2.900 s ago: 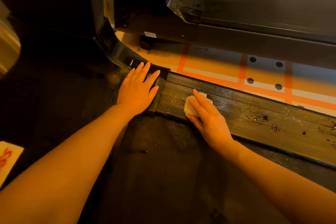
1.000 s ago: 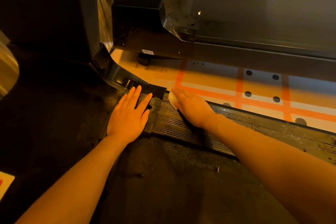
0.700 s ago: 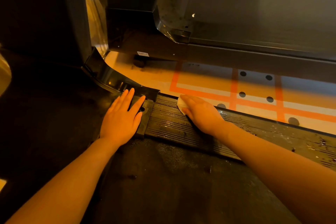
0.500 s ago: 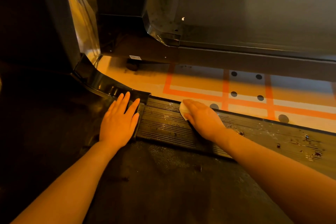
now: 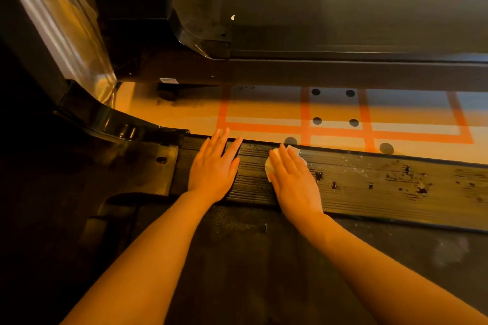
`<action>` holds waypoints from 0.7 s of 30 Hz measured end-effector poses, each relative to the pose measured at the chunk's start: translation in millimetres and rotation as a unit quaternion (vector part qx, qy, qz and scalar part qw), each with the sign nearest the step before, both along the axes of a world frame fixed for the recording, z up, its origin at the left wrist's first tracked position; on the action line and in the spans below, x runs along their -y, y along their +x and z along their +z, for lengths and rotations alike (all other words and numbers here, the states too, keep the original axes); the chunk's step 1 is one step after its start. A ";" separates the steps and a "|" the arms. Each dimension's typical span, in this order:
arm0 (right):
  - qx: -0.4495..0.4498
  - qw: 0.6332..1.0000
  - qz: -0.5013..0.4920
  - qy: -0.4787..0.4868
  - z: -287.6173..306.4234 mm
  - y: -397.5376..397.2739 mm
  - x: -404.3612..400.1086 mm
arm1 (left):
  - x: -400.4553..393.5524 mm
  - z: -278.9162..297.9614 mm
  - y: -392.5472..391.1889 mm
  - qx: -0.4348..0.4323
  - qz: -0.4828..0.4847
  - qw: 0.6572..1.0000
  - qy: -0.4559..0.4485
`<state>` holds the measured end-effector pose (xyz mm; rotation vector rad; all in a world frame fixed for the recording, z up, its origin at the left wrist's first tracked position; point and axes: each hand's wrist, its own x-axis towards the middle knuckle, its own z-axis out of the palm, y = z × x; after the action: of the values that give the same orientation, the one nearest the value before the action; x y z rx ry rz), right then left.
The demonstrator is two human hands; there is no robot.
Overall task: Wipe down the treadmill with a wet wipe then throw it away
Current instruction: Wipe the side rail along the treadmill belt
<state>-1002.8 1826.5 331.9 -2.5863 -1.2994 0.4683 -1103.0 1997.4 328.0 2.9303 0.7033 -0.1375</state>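
The treadmill's ribbed black side rail runs from centre to the right edge, wet and spotted with dark marks. My right hand lies flat with straight fingers on a white wet wipe, pressing it onto the rail; most of the wipe is hidden under the palm. My left hand rests flat and open on the rail just left of it, near the rail's end cap. The dark treadmill belt lies below both forearms.
Beyond the rail is a light floor with orange tape lines and black dots. A second dark machine stands behind it. The treadmill's upright post and curved base cover rise at the left.
My right hand slid the wipe rightwards along the rail from the end cap. My left hand shifted from the end cap onto the ribbed rail. The view moved right and closer.
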 end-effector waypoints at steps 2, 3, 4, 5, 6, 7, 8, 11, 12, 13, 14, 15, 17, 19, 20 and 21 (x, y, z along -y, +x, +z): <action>0.024 1.000 -0.005 0.012 -0.7 -3.7 1.8 | 0.1 -0.9 -1.3 0.012 0.004 1.000 -0.005; 0.024 1.000 -0.006 0.016 0.7 -5.6 2.8 | 0.3 -1.4 -1.8 0.017 0.004 1.000 -0.007; 0.025 0.999 -0.009 0.027 0.6 -7.0 3.5 | 0.3 -2.1 -2.2 0.022 0.005 1.000 -0.007; 0.013 0.999 -0.015 0.033 -0.7 -7.8 3.0 | 0.1 -3.0 -2.3 0.026 0.004 1.000 -0.007; 0.007 0.999 -0.026 0.037 -2.8 -7.7 2.0 | -0.1 -3.8 -2.5 0.031 0.003 0.999 -0.005; 0.006 0.998 -0.040 0.039 -5.5 -8.2 1.4 | -0.2 -4.5 -2.7 0.036 0.002 0.999 -0.002; 0.007 0.998 -0.048 0.038 -6.3 -9.4 0.3 | -0.1 -5.3 -3.0 0.041 0.000 0.999 0.000; 0.005 0.999 -0.038 0.027 -10.2 -15.8 -1.8 | 0.1 -6.5 -3.2 0.045 0.001 0.999 0.005; 0.009 0.999 -0.039 0.030 -12.3 -20.2 0.5 | 0.3 -6.2 -3.2 0.043 0.001 0.999 0.006; 0.015 0.998 -0.048 0.039 -15.4 -25.6 4.0 | 1.0 -5.9 -3.3 0.042 0.002 0.999 0.008; 0.020 0.997 -0.061 0.053 -18.5 -32.1 7.8 | 1.4 -5.7 -3.4 0.041 0.003 0.999 0.009; 0.024 0.995 -0.074 0.062 -22.0 -40.2 12.0 | 1.8 -5.6 -3.3 0.042 0.003 0.999 0.009; 0.033 0.994 -0.082 0.062 -26.6 -57.9 18.6 | 2.2 -5.9 -3.5 0.042 0.004 0.999 0.008; 0.044 0.994 -0.078 0.060 -27.9 -72.1 20.7 | 2.0 -6.7 -3.4 0.041 0.005 0.999 0.010; 0.048 0.994 -0.075 0.056 -28.5 -76.8 20.5 | 1.8 -7.2 -3.3 0.041 0.005 0.999 0.011; 0.049 0.995 -0.074 0.054 -28.9 -79.4 19.6 | 1.9 -7.4 -3.1 0.041 0.006 0.999 0.011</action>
<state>-1082.3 1806.9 303.1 -2.6192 -1.1187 0.2420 -1106.2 1995.6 320.6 2.9335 0.7146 -0.0077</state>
